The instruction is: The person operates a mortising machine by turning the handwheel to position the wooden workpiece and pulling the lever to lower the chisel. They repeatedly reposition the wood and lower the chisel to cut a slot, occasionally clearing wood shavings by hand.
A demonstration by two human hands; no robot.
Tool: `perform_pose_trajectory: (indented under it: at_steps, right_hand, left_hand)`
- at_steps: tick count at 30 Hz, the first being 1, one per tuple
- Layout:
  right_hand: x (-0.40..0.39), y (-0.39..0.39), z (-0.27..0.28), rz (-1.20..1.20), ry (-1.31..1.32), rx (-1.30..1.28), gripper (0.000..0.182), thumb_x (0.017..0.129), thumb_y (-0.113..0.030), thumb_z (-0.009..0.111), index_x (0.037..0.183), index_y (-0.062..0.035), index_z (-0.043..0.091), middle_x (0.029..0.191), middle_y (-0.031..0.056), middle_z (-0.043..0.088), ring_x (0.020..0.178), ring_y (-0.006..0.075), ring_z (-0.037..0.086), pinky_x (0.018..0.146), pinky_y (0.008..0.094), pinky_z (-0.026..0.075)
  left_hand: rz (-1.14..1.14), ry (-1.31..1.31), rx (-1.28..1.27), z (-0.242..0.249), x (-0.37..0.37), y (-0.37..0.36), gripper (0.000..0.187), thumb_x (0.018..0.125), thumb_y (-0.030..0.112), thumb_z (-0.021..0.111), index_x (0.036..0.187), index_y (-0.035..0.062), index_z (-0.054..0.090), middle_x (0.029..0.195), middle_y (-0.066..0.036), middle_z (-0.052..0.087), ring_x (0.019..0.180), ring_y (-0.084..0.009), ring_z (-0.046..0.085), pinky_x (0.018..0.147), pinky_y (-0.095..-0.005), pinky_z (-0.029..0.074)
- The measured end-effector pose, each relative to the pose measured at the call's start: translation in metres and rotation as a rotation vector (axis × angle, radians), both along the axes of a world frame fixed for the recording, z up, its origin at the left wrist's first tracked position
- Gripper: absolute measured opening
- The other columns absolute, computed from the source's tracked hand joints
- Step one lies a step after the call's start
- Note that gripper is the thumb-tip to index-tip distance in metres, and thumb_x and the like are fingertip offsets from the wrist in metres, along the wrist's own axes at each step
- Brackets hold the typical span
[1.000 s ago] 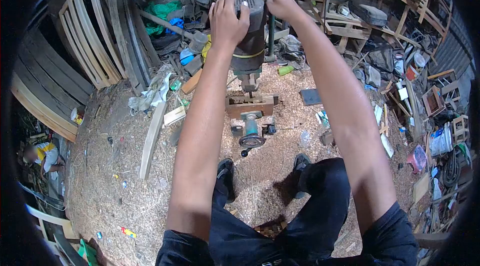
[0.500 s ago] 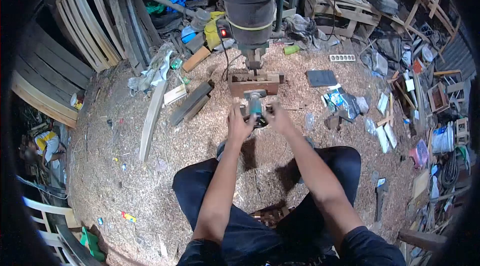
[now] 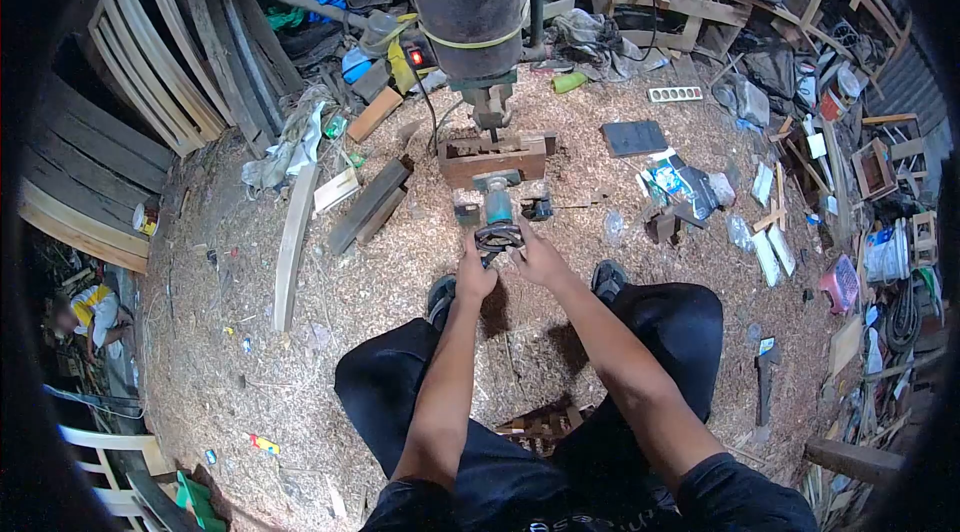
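1. Closes the grip of left hand [image 3: 476, 277] and right hand [image 3: 540, 260] around the handwheel [image 3: 498, 237], just nearside of the wooden piece [image 3: 485, 170].
2. Could slip off the rim through uneven pull, or jar the wooden piece against the bit [image 3: 493, 135].

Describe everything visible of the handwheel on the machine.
The handwheel is round and dark, apparently metal, with a glossy rim. It sits at the near end of a teal machine part, on the person's side of the reddish-brown wooden piece. The left hand is on the rim's left side and the right hand on its right; the fingers hide parts of the rim. Whether it is turning cannot be told from this picture.
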State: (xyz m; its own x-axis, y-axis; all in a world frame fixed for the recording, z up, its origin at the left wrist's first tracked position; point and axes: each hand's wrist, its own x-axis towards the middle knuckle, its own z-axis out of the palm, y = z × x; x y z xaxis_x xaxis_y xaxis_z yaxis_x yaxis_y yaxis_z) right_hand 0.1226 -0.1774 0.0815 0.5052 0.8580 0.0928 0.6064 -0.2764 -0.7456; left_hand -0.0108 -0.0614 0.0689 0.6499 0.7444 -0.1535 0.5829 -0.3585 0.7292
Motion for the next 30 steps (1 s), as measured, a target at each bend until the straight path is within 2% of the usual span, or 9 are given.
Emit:
perform_pose_trajectory:
  at_steps: [6, 12, 18, 21, 23, 25, 27, 29, 30]
  right_hand:
    - [-0.002, -0.001, 0.009, 0.011, 0.035, -0.069, 0.080, 0.087, -0.021, 0.060, 0.150, 0.0003, 0.017, 0.101, 0.0342, 0.063, 0.093, 0.0489, 0.063, 0.086, 0.0511, 0.050]
    - [-0.002, -0.001, 0.013, 0.002, 0.080, -0.099, 0.081, 0.086, -0.022, 0.060, 0.150, -0.0006, 0.016, 0.104, 0.0341, 0.063, 0.096, 0.0492, 0.062, 0.088, 0.0503, 0.050]
    - [0.011, 0.001, 0.020, -0.019, -0.044, -0.007, 0.061, 0.085, -0.015, 0.059, 0.140, 0.0048, 0.039, 0.119, 0.0317, 0.058, 0.109, 0.0448, 0.059, 0.096, 0.0450, 0.047]
    - [0.045, 0.031, 0.105, -0.311, 0.032, 0.366, 0.042, 0.090, -0.016, 0.056, 0.126, 0.0046, 0.054, 0.116, 0.0286, 0.061, 0.108, 0.0390, 0.062, 0.094, 0.0422, 0.049]
    - [0.080, 0.056, 0.191, -0.407, -0.102, 0.639, 0.034, 0.095, -0.020, 0.056, 0.120, 0.0038, 0.060, 0.102, 0.0197, 0.068, 0.095, 0.0266, 0.066, 0.084, 0.0369, 0.051]
    - [0.123, 0.090, 0.276, -0.416, 0.001, 0.960, 0.026, 0.096, -0.020, 0.059, 0.109, 0.0030, 0.058, 0.089, 0.0086, 0.062, 0.080, 0.0134, 0.057, 0.075, 0.0313, 0.049]
    - [0.158, 0.118, 0.409, -0.459, -0.054, 1.034, 0.041, 0.093, -0.030, 0.065, 0.116, 0.0030, 0.056, 0.100, 0.0093, 0.063, 0.093, 0.0158, 0.058, 0.085, 0.0302, 0.046]
    - [0.202, 0.164, 0.450, -0.471, -0.037, 1.009, 0.069, 0.087, -0.044, 0.069, 0.130, 0.0064, 0.049, 0.119, 0.0185, 0.061, 0.108, 0.0207, 0.058, 0.096, 0.0322, 0.043]
    - [0.216, 0.181, 0.460, -0.526, -0.105, 0.941, 0.064, 0.088, -0.043, 0.066, 0.125, 0.0068, 0.052, 0.115, 0.0184, 0.062, 0.105, 0.0216, 0.058, 0.094, 0.0324, 0.043]
  left_hand:
    - [-0.030, -0.176, -0.111, 0.001, -0.007, 0.006, 0.082, 0.072, -0.008, 0.058, 0.144, 0.0189, 0.030, 0.117, -0.023, 0.064, 0.114, -0.0387, 0.060, 0.094, -0.0441, 0.049]
    - [0.001, -0.173, -0.012, 0.005, -0.008, 0.002, 0.079, 0.072, -0.006, 0.059, 0.143, 0.0165, 0.032, 0.118, -0.023, 0.064, 0.114, -0.0393, 0.060, 0.093, -0.0434, 0.049]
    - [-0.010, -0.209, -0.047, 0.013, -0.002, 0.015, 0.065, 0.073, -0.006, 0.060, 0.134, 0.0103, 0.043, 0.110, -0.022, 0.065, 0.105, -0.0358, 0.064, 0.089, -0.0388, 0.051]
    - [0.091, -0.551, 0.209, 0.081, 0.023, 0.024, 0.041, 0.084, 0.002, 0.059, 0.124, 0.0021, 0.051, 0.114, -0.019, 0.062, 0.101, -0.0319, 0.062, 0.088, -0.0377, 0.049]
    - [0.100, -0.720, 0.379, 0.165, 0.047, 0.034, 0.038, 0.085, 0.004, 0.059, 0.122, 0.0027, 0.054, 0.113, -0.017, 0.062, 0.105, -0.0321, 0.061, 0.091, -0.0389, 0.047]
    - [0.124, -0.849, 0.542, 0.230, 0.072, 0.046, 0.041, 0.085, 0.009, 0.063, 0.124, 0.0037, 0.053, 0.118, -0.018, 0.060, 0.114, -0.0336, 0.056, 0.099, -0.0422, 0.042]
    - [0.041, -1.089, 0.851, 0.339, 0.107, 0.056, 0.045, 0.085, 0.016, 0.064, 0.126, 0.0031, 0.051, 0.130, -0.019, 0.053, 0.125, -0.0353, 0.047, 0.105, -0.0452, 0.035]
    - [-0.011, -1.056, 1.029, 0.385, 0.128, 0.067, 0.047, 0.088, 0.019, 0.063, 0.130, 0.0033, 0.048, 0.138, -0.018, 0.047, 0.130, -0.0351, 0.043, 0.111, -0.0446, 0.031]
    - [-0.005, -0.985, 1.048, 0.395, 0.138, 0.072, 0.049, 0.088, 0.022, 0.064, 0.131, 0.0038, 0.048, 0.138, -0.018, 0.046, 0.131, -0.0359, 0.041, 0.111, -0.0467, 0.029]
